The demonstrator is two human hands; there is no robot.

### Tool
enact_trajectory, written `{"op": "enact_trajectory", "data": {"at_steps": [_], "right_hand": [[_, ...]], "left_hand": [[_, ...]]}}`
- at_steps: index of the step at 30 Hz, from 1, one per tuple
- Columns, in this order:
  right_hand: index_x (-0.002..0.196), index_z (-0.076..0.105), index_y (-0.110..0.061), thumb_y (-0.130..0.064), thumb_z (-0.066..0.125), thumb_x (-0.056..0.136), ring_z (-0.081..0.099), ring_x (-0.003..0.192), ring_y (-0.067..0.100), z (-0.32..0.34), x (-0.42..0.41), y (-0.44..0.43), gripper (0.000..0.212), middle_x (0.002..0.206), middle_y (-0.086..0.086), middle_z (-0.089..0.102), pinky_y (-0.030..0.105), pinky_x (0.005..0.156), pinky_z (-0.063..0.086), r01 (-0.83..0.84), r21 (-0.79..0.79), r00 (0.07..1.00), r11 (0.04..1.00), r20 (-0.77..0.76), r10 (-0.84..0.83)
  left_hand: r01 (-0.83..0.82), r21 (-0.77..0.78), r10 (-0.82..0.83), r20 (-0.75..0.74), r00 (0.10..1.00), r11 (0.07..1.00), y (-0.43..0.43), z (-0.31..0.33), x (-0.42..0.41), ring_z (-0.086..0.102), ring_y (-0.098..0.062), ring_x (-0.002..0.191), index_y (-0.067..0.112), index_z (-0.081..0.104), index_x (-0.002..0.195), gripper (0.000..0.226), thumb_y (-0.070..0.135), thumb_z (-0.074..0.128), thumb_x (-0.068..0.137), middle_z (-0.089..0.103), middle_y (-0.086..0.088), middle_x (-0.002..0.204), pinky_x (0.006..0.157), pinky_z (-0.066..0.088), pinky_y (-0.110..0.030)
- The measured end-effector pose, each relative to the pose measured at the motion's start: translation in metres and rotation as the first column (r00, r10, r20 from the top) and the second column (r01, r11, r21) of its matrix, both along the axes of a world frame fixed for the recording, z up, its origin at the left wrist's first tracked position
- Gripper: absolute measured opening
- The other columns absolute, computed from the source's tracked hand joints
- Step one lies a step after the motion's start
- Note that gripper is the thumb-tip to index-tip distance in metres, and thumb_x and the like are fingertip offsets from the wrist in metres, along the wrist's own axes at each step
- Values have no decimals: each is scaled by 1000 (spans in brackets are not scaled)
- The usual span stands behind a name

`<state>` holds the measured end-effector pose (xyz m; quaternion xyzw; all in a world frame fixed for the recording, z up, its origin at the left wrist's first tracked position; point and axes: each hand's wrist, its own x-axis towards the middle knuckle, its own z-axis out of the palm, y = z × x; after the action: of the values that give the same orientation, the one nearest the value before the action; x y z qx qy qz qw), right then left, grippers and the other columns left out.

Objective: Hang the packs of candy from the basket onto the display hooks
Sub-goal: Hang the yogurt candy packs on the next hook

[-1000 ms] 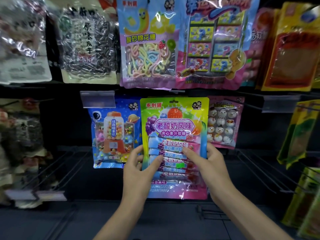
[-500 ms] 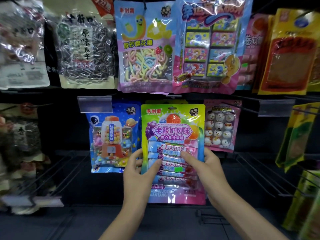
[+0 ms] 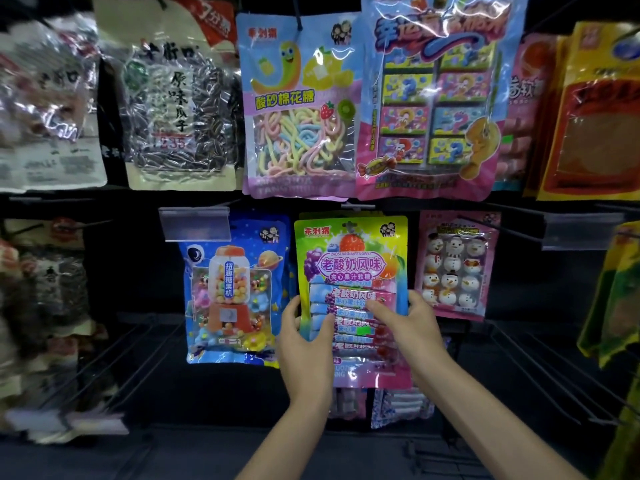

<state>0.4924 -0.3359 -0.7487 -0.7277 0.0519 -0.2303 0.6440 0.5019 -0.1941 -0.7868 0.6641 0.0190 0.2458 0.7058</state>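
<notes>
Pushed farther back toward the rack, the candy pack (image 3: 349, 268) now sits between a blue pack (image 3: 228, 289) and a snowman pack (image 3: 453, 268). Left hand (image 3: 304, 355) and right hand (image 3: 412, 330) each grip its lower sides.

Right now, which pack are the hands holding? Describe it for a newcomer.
On the display wall, take the lower row. Between the blue gumball-machine pack and the pink snowman pack is the held pack. Only it is yellow-green, with fruit pictures and candy sticks.
</notes>
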Motion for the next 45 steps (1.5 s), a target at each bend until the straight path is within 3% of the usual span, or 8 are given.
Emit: {"op": "enact_trajectory", "data": {"at_steps": [4, 10, 17, 22, 29, 34, 39, 45], "right_hand": [[85, 49, -19, -33, 80, 90, 46, 69, 16, -1, 20, -2, 34, 78, -1, 45, 29, 64, 39, 38, -49, 999, 998, 7, -38], [99, 55, -16, -29, 80, 90, 54, 75, 13, -7, 50, -3, 30, 86, -1, 56, 27, 64, 39, 43, -41, 998, 998, 44, -42], [84, 46, -22, -28, 77, 93, 44, 67, 13, -15, 71, -7, 33, 76, -3, 44, 27, 63, 35, 29, -68, 998, 997, 62, -25], [94, 56, -13, -30, 79, 92, 51, 73, 16, -15, 87, -11, 29, 81, 2, 52, 30, 66, 42, 28, -62, 998, 998, 65, -24], [86, 55, -17, -35, 84, 86, 52, 73, 17, -19, 111, -12, 34, 83, 3, 53, 30, 64, 41, 83, -88, 996, 993, 46, -79], [98, 60, -18, -38, 85, 84, 65, 88, 21, -28, 122, -11, 35, 98, 4, 66, 33, 72, 49, 104, -89, 993, 991, 56, -99], [133, 55, -9, -35, 81, 89, 62, 114, 21, -33, 129, -10, 58, 123, 2, 65, 35, 92, 48, 148, -85, 989, 985, 41, -145], [107, 60, -19, -23, 76, 94, 67, 89, 18, -27, 133, -14, 22, 94, -2, 68, 35, 78, 52, 151, -16, 984, 988, 102, -148]], "left_hand": [[-44, 8, 44, -13, 999, 999, -8, 0, 22, 60, -14, 114, 37, 48, 150, 60, 36, 74, 95, 60, 4, 137, 80, 48, -29], [-102, 80, 106, -50, 993, 992, -16, -1, 47, 50, 3, 86, 36, 46, 152, 61, 38, 71, 97, 56, 17, 125, 81, 47, -31], [-127, 133, 135, -55, 989, 983, -21, -9, 63, 56, -11, 108, 36, 40, 155, 70, 43, 73, 94, 55, 13, 123, 93, 54, -39], [-137, 143, 148, -69, 987, 980, -26, -7, 78, 61, -22, 124, 34, 38, 158, 73, 43, 73, 94, 62, 4, 139, 96, 55, -42], [-80, 218, 113, -147, 983, 973, -31, 0, 97, 42, -25, 148, 37, 18, 165, 88, 45, 71, 95, 34, 3, 167, 108, 47, -45], [-29, 302, 84, -170, 982, 953, -34, 3, 98, 22, -24, 158, 35, 3, 166, 95, 47, 67, 97, 12, 1, 174, 114, 41, -45], [-44, 350, 85, -103, 991, 936, -37, 1, 102, 17, -21, 159, 35, 5, 166, 98, 44, 71, 95, 15, 3, 173, 115, 40, -43], [-62, 393, 99, -73, 992, 918, -33, 6, 105, 20, -23, 158, 36, 0, 166, 99, 45, 70, 96, 6, 3, 174, 118, 39, -48]]}}
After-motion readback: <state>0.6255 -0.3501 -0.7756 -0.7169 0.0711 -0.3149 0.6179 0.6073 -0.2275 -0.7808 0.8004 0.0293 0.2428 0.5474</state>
